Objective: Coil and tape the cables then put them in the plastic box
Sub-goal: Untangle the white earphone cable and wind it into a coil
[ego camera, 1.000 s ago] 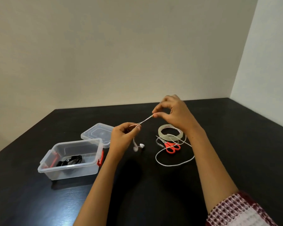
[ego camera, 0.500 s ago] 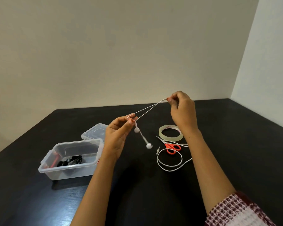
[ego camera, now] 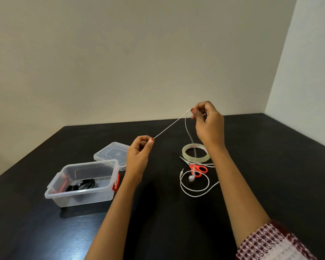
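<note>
The left hand [ego camera: 139, 156] is raised above the worktop [ego camera: 270, 166] with its fingers curled, pinching one end of a white earphone cable [ego camera: 169, 126] between thumb and forefinger. The right hand [ego camera: 208, 124] is higher and further back, almost straight above the tape roll [ego camera: 195, 153], and it pinches the same cable at its fingertips. The two hands are well apart, and the stretch of cable between them runs taut in a straight slanting line.

From the right hand a second strand hangs down in front of the tape roll and ends in a white earbud [ego camera: 191, 178], which is blurred. The rest of the cable lies on the worktop just on the near side of the tape roll in one loose loop, with its plug [ego camera: 181, 171] at the loop's left edge.

Scissors [ego camera: 197, 168] with red handles lie between the tape roll and the loop, touching or almost touching the roll. A clear plastic box [ego camera: 109, 192] with red clips stands open well to the left of the tape roll and nearer the person, and a black coiled cable [ego camera: 81, 184] lies inside it. The clear lid [ego camera: 111, 154] lies flat just behind the box, also to the left of the tape roll. A patterned sleeve [ego camera: 270, 243] covers the right upper arm.
</note>
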